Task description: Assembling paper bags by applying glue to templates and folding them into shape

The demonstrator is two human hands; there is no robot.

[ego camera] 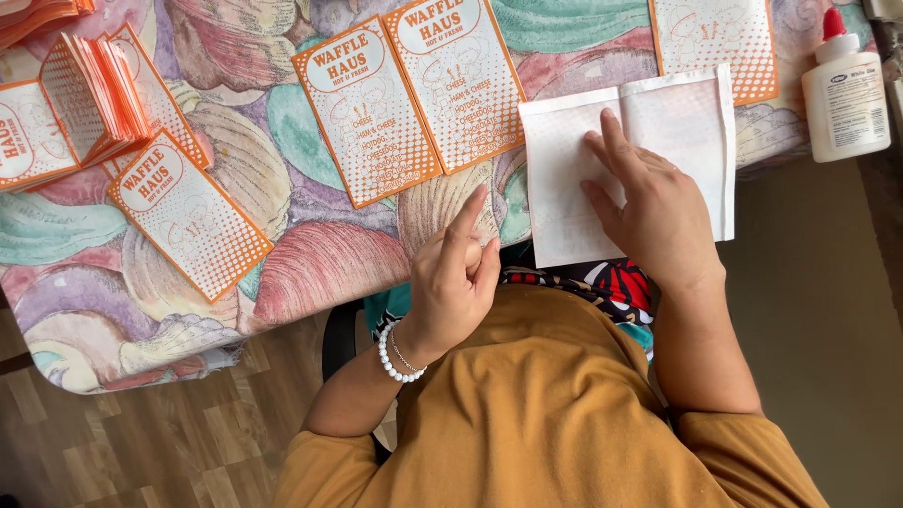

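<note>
A white paper bag [628, 165], blank side up with its printing showing faintly through, lies flat at the near edge of the table [310, 273], toward its right end, its lower corner reaching past the edge. The person's right hand [649, 212] presses down on it, fingers spread and extended, palm flat, grasping nothing. The left hand [456, 282] hovers just left of the bag at the table's edge, loosely curled with the index finger pointing up, holding nothing; a white bead bracelet [400, 362] circles its wrist. Two orange-and-white printed bags [409, 103] lie side by side just beyond the left hand, near the table's middle. Another printed bag [188, 214] sits toward the left edge, beside a fanned stack of the same bags [80, 103]. One more printed bag [715, 42] lies at the far edge behind the white one. A white glue bottle [844, 89] with a red cap stands at the far right corner. The table wears a cloth of pastel seashells.
</note>
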